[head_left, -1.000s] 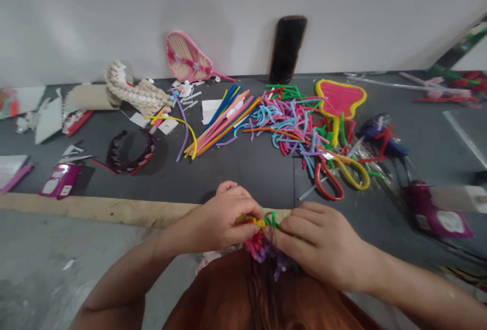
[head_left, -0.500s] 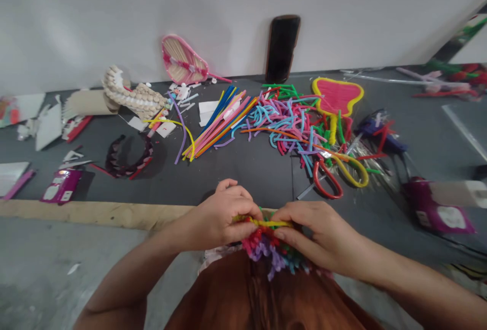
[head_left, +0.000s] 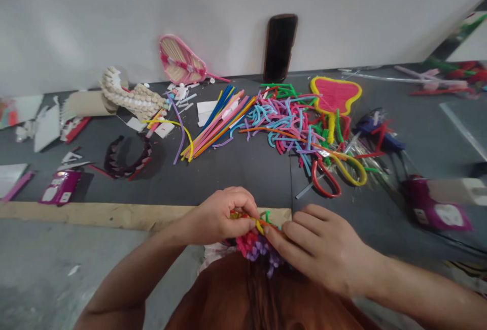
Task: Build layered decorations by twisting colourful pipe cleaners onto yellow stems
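Observation:
Close to my body I hold a strip of pipe cleaner pieces (head_left: 262, 251) in pink, red, purple, green and orange, its lower side a fringe of short ends. My left hand (head_left: 228, 216) is closed, pinching the strip's left end between thumb and fingers. A yellow pipe cleaner (head_left: 259, 227) crosses the strip in the gap between my hands. My right hand (head_left: 319, 241) is closed too, its thumb and fingertips pressed on the strip beside the yellow piece. The strip's right part is hidden behind that hand.
Long straight pipe cleaners (head_left: 218, 129) and a heap of cut pieces (head_left: 281, 117) lie on the dark table. Scissors (head_left: 327, 180) with red and yellow handles are right of centre. A phone (head_left: 280, 48) leans on the wall; a purple glue gun (head_left: 437, 205) lies right.
The yellow pipe cleaner stretched straight between my hands before; now only a short bent bit shows. My right hand has turned and its fingers have moved left, covering more of the strip.

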Demonstrator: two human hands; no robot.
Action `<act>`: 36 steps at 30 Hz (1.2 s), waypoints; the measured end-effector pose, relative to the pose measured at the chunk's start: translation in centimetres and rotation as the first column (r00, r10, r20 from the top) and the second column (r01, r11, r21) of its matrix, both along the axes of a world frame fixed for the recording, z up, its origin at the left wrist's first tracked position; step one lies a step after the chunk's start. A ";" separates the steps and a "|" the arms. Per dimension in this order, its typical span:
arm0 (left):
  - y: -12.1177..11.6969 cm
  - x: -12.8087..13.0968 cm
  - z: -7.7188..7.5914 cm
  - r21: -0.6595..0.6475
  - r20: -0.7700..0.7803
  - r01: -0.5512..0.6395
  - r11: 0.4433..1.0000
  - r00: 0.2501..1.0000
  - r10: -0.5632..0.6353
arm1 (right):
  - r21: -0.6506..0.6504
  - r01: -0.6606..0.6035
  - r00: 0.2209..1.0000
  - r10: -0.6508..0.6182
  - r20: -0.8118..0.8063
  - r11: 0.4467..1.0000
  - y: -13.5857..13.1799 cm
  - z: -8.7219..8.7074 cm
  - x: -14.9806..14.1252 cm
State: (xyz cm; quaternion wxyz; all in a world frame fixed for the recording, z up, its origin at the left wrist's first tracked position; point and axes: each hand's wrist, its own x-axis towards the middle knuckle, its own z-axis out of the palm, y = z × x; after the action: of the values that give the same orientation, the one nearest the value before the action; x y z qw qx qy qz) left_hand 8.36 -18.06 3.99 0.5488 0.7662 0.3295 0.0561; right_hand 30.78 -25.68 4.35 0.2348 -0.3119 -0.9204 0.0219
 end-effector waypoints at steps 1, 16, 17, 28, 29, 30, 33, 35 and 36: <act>0.0 0.0 0.1 -0.033 -0.006 -0.011 0.999 1.000 0.011 | 0.001 -0.005 1.000 0.005 0.011 1.000 -0.1 0.1 0.0; -0.7 0.0 3.2 0.106 -0.034 0.176 0.979 0.984 -0.173 | -0.760 -0.260 0.900 -0.134 -0.414 0.596 1.6 -0.2 0.0; -0.6 -0.2 3.8 0.173 -0.025 0.207 0.963 0.978 -0.206 | -0.804 -0.271 0.898 -0.161 -0.409 0.529 1.8 -0.5 0.0; 1.3 -3.3 3.5 0.578 -0.186 0.257 0.775 0.966 -0.182 | -0.765 -0.083 0.841 -0.367 -0.398 0.638 0.2 -6.7 -1.7; 1.6 -3.7 2.9 0.563 -0.206 0.266 0.783 0.962 -0.179 | -0.781 -0.088 0.839 -0.376 -0.392 0.618 -0.1 -7.2 -2.2; 1.7 -4.1 2.2 0.554 -0.219 0.247 0.795 0.965 -0.147 | -0.792 -0.084 0.840 -0.384 -0.383 0.605 -0.4 -7.6 -2.6; 1.9 -5.5 0.4 0.472 -0.153 0.115 0.874 0.987 -0.047 | -0.777 -0.032 0.835 -0.411 -0.366 0.628 -0.9 -8.4 -3.8; 1.5 -6.5 -0.6 0.394 -0.080 -0.093 0.914 0.988 0.135 | -0.738 0.018 0.838 -0.413 -0.356 0.674 -1.1 -8.6 -4.4; 1.3 -7.0 -1.1 0.322 -0.079 -0.187 0.928 0.972 0.223 | -0.714 0.042 0.847 -0.404 -0.346 0.699 -1.2 -8.6 -4.5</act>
State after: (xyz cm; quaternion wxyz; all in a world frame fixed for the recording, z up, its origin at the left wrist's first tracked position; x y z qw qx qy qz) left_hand 1.35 -16.80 2.87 0.3920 0.8067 0.4255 0.1206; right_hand 26.23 -26.85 -4.25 0.3240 -0.4733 -0.7122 0.4047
